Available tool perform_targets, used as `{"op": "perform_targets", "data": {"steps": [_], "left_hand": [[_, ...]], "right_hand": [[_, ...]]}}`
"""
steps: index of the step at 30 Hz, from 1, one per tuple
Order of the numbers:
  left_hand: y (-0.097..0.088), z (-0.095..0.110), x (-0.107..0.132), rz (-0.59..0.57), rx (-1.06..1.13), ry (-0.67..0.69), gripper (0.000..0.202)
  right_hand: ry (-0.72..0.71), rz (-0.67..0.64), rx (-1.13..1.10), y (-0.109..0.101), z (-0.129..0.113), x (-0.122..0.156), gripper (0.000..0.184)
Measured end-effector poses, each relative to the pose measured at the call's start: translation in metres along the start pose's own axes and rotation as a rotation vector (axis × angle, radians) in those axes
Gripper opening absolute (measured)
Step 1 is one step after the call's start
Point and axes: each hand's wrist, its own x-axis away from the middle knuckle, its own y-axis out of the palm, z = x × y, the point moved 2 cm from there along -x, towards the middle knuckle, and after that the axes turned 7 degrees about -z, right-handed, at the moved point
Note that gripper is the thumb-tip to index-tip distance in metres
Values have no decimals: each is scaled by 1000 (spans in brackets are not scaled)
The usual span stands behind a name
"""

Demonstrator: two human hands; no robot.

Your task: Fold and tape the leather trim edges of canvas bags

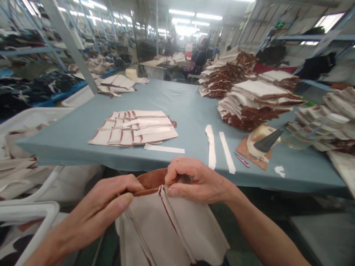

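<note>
A sewn tube-shaped piece, pale cream outside and brown leather inside, hangs in front of the table with its open rim upward. My left hand pinches that rim on the left, thumb outside and fingers over the edge. Beside a raised seam at the rim, my right hand grips the edge between thumb and curled fingers. Beyond my hands, a stack of similar cream panels with brown edges lies on the table, white strips resting on top. One more white strip lies just before the stack.
On the blue-covered table, two white strips lie near a small pink tool and a glue pot with a dark handle. Tall piles of brown-and-cream pieces stand at right. White bins stand at left.
</note>
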Motion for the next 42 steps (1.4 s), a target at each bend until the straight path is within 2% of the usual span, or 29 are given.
{"op": "perform_targets", "data": {"steps": [2,5,13,20,24,29,34,39,42], "left_hand": [[5,3,-10,-70,20,43,20],[10,7,-23,-75,78,36,19],[13,21,-43,-231,306,-78,19],[23,11,-44,-258,439,-195,24],[25,11,-44,-215,356,-214,23],[25,15,-47,-169,218,-190,23],[25,18,-46,-141,103,-68,22],[23,24,-44,-35,-50,15,25],[22,25,-43,-83,-21,0,27]], "right_hand": [[-38,-39,-6,1,-4,-8,24],[-55,-80,-56,4,-3,-13,24],[184,-101,-162,7,10,-2,37],[231,-133,-220,12,24,-3,37],[249,-120,-234,14,31,-2,33],[213,-59,-102,13,29,-1,22],[150,-71,102,12,17,1,15],[161,-61,225,14,10,0,9],[195,-34,178,17,11,-2,8]]}}
